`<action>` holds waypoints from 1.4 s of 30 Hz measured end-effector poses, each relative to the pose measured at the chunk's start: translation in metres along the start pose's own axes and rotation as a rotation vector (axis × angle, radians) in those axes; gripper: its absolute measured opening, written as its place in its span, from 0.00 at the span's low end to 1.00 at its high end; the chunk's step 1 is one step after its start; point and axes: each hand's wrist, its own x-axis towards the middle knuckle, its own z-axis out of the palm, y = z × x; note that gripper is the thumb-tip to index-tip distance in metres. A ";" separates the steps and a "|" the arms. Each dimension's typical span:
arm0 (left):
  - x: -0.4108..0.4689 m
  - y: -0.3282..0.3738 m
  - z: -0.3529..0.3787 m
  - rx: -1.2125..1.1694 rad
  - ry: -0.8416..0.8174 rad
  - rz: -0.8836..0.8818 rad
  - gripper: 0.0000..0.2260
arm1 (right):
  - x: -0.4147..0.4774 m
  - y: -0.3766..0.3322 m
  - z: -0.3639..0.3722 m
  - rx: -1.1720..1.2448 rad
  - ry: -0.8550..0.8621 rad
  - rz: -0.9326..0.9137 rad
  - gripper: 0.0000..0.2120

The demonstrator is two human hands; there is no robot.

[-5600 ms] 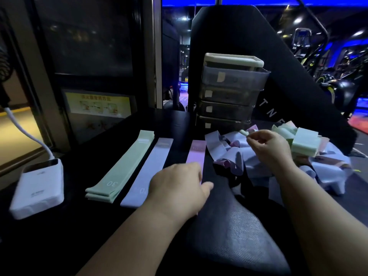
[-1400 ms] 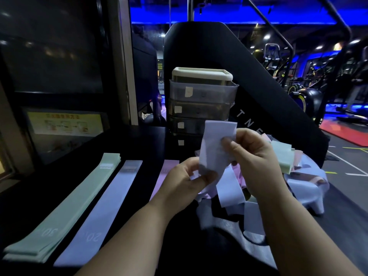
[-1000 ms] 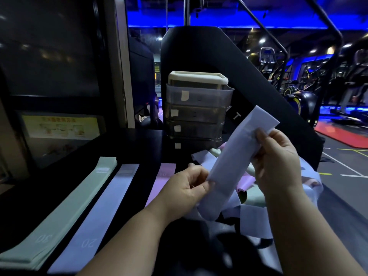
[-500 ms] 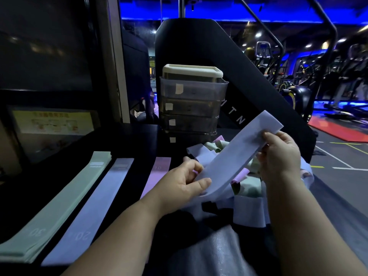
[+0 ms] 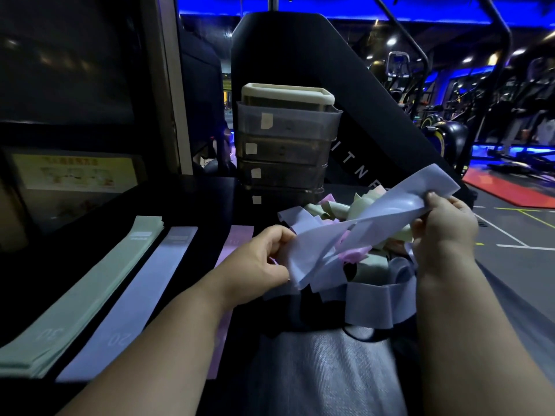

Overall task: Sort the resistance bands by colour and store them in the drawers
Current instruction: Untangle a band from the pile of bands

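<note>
Right, I have the lavender flat rubber resistance band [image 5: 369,223] hanging slack between both hands, in front of and a little right of the stack of smoky translucent plastic drawers [image 5: 285,145]. My left hand [image 5: 258,259] pinches the near end, thumb and fingers curled onto the strip. My right hand [image 5: 444,226] pinches the far end, fingers folded over its edge.

I judge the band to be very light, thin and floppy. It sags and carries a twist along its middle, so it has no stiffness to hold a shape. The rubber looks matte, probably grippy rather than slick, and hardly fragile. The ends are the place to hold it: a gentle pull apart should take the twist out and let it lie flat.

Below it, just in front of the drawers, sits the tangled heap of lavender, pink and green bands [image 5: 375,298]. Left of the drawers on the black tabletop [image 5: 186,205] lie three sorted rows: the pale green stacked bands [image 5: 90,292] farthest out, a lavender laid-flat band [image 5: 135,298] beside them, and a pink band [image 5: 237,238] partly hidden by my left forearm. A grey textured pad [image 5: 315,370] covers the surface nearer to me than the drawers.

The room is a dim gym under blue lighting, with exercise machines [image 5: 444,136] behind and right of the drawers.
</note>
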 end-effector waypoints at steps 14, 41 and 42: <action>0.004 -0.004 -0.002 0.301 0.503 0.016 0.07 | -0.003 0.006 0.004 -0.018 -0.045 -0.072 0.09; 0.000 0.022 0.000 -0.056 0.607 -0.004 0.13 | 0.007 0.006 0.004 -0.002 -0.004 -0.107 0.13; 0.001 0.025 -0.001 -0.072 0.610 0.011 0.13 | 0.007 0.007 0.004 -0.014 -0.004 -0.103 0.13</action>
